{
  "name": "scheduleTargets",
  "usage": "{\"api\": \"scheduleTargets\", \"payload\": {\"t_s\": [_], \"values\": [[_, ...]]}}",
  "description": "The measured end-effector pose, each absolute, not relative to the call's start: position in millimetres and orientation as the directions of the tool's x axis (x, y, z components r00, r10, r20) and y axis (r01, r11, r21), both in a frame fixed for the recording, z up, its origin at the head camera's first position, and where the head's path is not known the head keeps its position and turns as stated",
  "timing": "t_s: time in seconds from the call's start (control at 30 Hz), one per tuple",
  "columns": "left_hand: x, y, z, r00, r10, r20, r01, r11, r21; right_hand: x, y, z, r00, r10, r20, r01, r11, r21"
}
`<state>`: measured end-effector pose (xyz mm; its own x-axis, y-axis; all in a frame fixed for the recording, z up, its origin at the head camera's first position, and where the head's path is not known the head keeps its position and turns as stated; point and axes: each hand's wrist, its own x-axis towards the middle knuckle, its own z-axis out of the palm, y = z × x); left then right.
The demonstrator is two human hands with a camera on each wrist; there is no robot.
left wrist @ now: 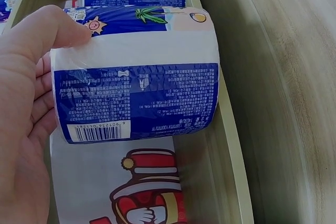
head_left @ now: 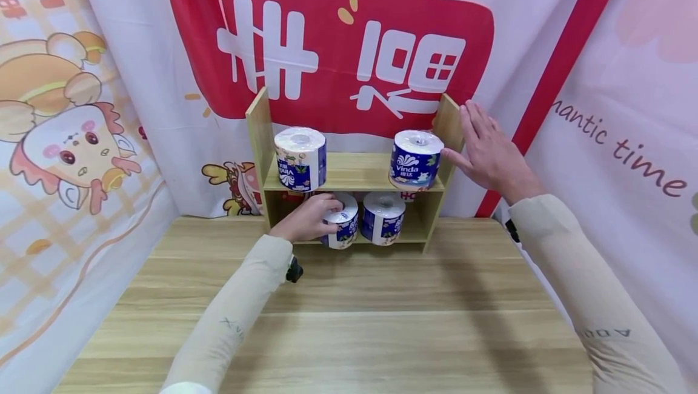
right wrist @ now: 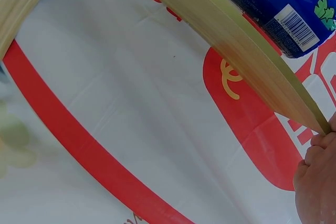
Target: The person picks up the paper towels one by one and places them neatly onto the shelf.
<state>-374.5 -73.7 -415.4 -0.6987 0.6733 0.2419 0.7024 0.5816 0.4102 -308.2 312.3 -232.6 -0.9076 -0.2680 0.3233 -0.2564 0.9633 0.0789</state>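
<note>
My left hand grips a toilet paper roll in blue and white wrapping, at the lower level of a small wooden shelf. In the left wrist view the thumb presses the printed side of this roll, while the other fingers reach behind its top end. Beside it stands a second toilet paper roll. My right hand is at the shelf's right side panel, fingers extended; the right wrist view shows its fingertips at the corner of that panel.
On the upper board stand two more wrapped rolls, one at the left and one at the right. The shelf sits at the back of a wood-grain table, against a printed cloth with a red panel. Patterned cloths hang at both sides.
</note>
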Motion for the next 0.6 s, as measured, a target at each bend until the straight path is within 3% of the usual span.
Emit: {"api": "scheduleTargets", "payload": {"t_s": [0.6], "values": [[-382.4, -67.9, -413.5, -0.725, 0.664, 0.185, 0.660, 0.592, 0.462, -309.9, 313.4, -234.7, -0.902, -0.274, 0.332, -0.259, 0.962, 0.090]]}}
